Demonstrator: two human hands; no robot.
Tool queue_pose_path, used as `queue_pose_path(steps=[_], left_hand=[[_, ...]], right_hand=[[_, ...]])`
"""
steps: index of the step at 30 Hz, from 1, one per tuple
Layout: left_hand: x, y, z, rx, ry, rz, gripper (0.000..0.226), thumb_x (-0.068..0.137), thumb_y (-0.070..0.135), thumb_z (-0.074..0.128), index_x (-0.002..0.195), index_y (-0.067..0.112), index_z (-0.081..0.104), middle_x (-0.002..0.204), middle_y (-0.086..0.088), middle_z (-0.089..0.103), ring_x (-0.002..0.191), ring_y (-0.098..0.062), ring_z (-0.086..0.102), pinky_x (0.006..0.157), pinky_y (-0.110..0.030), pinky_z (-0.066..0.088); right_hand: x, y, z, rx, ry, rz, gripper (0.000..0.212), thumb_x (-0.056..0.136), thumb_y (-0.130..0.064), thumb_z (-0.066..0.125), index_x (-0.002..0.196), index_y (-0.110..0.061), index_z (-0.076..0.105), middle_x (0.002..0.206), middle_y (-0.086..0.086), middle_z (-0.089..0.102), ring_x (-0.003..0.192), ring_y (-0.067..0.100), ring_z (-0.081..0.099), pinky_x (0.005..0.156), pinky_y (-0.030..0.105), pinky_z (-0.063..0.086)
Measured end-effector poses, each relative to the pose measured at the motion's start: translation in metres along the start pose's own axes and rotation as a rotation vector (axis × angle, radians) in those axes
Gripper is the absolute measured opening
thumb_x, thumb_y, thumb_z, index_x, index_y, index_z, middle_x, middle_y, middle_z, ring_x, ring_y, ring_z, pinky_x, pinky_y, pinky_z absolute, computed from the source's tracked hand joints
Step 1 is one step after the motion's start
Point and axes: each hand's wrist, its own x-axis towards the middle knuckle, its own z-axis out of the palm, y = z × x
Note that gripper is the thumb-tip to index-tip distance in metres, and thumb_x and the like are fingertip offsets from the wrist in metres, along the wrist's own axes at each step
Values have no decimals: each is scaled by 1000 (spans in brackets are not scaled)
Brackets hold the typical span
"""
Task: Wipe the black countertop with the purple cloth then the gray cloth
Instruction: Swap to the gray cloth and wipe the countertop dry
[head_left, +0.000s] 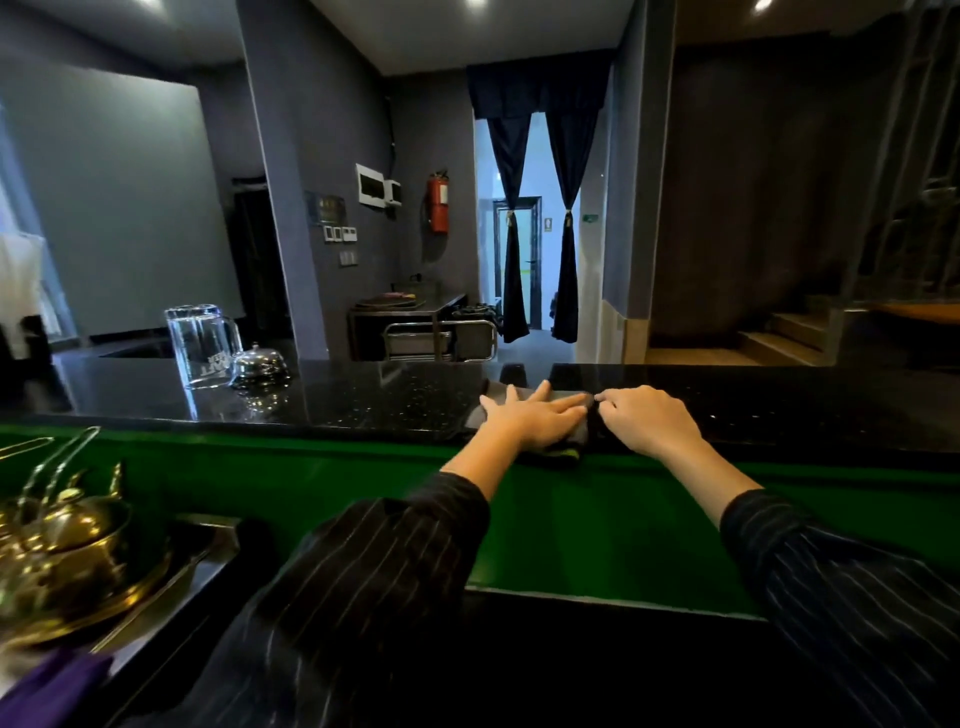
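Left hand (530, 415) flat on gray cloth (496, 392), centre frame; right hand (649, 421) curled, pinching its right edge; unwiped countertop (363, 400) lies left.

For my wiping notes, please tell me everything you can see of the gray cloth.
The folded gray fabric cloth lies flat on the glossy speckled black countertop, at its near edge. A yellow-green strip shows on its near side. The left hand presses on it with straight fingers; the right hand seems to pinch its right edge.
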Motion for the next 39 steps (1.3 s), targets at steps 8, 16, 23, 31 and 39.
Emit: queue_pose_path(steps=[8,16,23,31,39], left_hand=[[-38,-147,-15,-43,15,-210,50,89,71,12,138,64,8,161,10,0,147,-38,-2,108,-73,-4],[-13,-182,-22,-45,-31,-104,56,86,75,9,140,62,2,161,6,-4,146,-40,-7,104,-76,-5],[23,-227,-8,-155,2,-59,78,55,96,-6,129,74,1,161,13,-1,148,-32,-6,106,-74,-5],[-45,-241,-18,-59,33,-31,50,90,69,11,140,62,10,161,7,2,147,-39,-4,106,-73,-6],[-40,-333,-23,-47,20,-130,63,76,83,1,136,66,6,161,9,0,147,-37,-5,109,-71,-6]], right_hand=[[3,-7,-1,-8,-64,107,43,102,-34,26,136,-29,52,135,10,56,121,34,52,93,42,40],[-1,-164,48,14,84,-251,42,101,-41,23,114,-23,60,121,4,63,115,29,55,95,50,40],[0,-171,70,-124,229,-221,40,99,-44,24,119,-29,54,121,-4,61,105,25,56,79,39,46],[-3,-191,52,25,68,-34,24,95,-39,37,105,-25,55,115,-2,56,112,27,49,90,45,38],[19,-245,71,-32,87,30,48,97,-50,37,126,-13,50,131,11,49,121,34,45,96,48,38]])
